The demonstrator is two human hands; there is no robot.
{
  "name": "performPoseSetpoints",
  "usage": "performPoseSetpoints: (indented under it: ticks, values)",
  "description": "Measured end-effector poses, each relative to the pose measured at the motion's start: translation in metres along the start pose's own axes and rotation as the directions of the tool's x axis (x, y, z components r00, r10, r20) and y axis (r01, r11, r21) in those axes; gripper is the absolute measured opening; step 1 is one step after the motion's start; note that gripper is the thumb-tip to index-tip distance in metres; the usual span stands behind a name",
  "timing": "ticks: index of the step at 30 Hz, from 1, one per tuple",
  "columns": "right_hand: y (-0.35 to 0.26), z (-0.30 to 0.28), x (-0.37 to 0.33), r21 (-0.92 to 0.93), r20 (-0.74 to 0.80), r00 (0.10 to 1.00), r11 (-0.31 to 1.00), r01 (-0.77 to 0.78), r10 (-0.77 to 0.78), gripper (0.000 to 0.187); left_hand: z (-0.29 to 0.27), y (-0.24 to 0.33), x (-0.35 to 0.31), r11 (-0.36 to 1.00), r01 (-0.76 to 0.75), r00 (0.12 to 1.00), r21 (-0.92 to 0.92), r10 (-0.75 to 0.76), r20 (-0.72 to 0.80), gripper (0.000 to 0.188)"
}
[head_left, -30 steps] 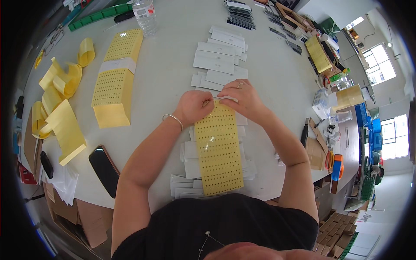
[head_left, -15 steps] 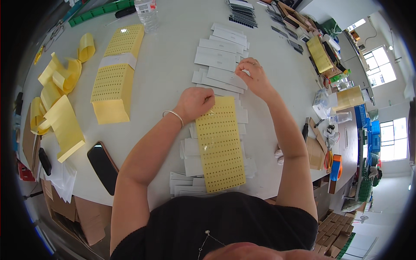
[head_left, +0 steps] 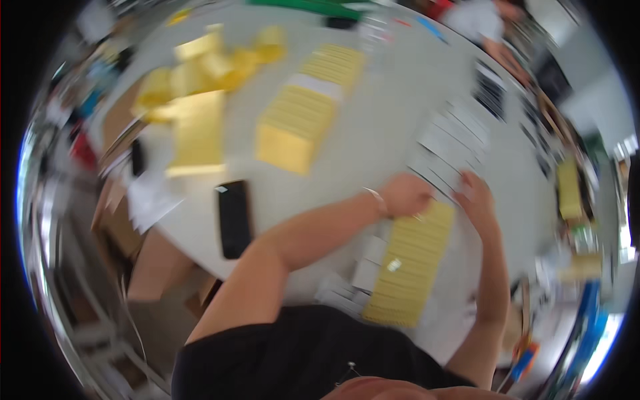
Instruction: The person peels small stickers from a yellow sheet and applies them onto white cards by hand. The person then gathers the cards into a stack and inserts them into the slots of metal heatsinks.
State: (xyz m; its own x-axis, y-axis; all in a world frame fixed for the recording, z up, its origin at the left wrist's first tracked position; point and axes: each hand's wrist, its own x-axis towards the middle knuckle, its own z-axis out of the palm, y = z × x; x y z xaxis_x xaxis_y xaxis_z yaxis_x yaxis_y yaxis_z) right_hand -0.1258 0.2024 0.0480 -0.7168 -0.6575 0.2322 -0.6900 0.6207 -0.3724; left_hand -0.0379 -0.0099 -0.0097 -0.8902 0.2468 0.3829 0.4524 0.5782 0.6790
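The picture is smeared by motion. A long yellow sheet [head_left: 417, 257] with rows of small dark marks lies over white cards in front of me. My left hand [head_left: 408, 195], a bracelet at its wrist, is closed at the sheet's far left end; what its fingers hold, if anything, is hidden. Just right of it, my right hand [head_left: 479, 203] has its thumb and fingers curled together beside the overlapping white cards [head_left: 450, 143]. Anything between those fingertips is too blurred to make out.
A banded stack of yellow sheets [head_left: 287, 143] and curled yellow backing strips [head_left: 200, 127] lie to the left. A black phone [head_left: 235, 220] rests near the table edge. A clear bottle [head_left: 375, 33] stands at the back. Dark cards [head_left: 490, 90] and another person's arm [head_left: 507, 61] show far right.
My view has swung left, so the whole scene sits further right and tilted. My right hand is now closer to the sheet's far end. Another person has come into view.
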Motion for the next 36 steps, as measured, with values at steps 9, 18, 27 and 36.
performPoseSetpoints:
  ticks: [9, 18, 27, 36]
  values:
    - [0.039, -0.007, -0.024, 0.298, 0.104, 0.977, 0.931, -0.211, 0.188, 0.033, 0.011, 0.021, 0.005, 0.998, -0.031, 0.993, -0.051, 0.025, -0.112, 0.019]
    - [0.025, -0.011, -0.032, 0.139, 0.08, 0.995, 0.988, -0.07, 0.059, 0.026, 0.006, 0.018, 0.013, 0.976, -0.208, 0.942, -0.065, 0.183, -0.281, 0.014]
    - [0.046, 0.004, -0.037, 0.06, 0.041, 0.998, 0.997, -0.046, 0.044, 0.034, 0.007, 0.022, 0.011, 0.985, -0.153, 0.967, -0.085, 0.132, -0.218, 0.015]
    - [0.032, -0.005, -0.046, 0.288, 0.039, 0.982, 0.939, -0.19, 0.187, 0.045, 0.007, 0.02, 0.01, 0.983, -0.167, 0.955, -0.075, 0.142, -0.262, 0.014]
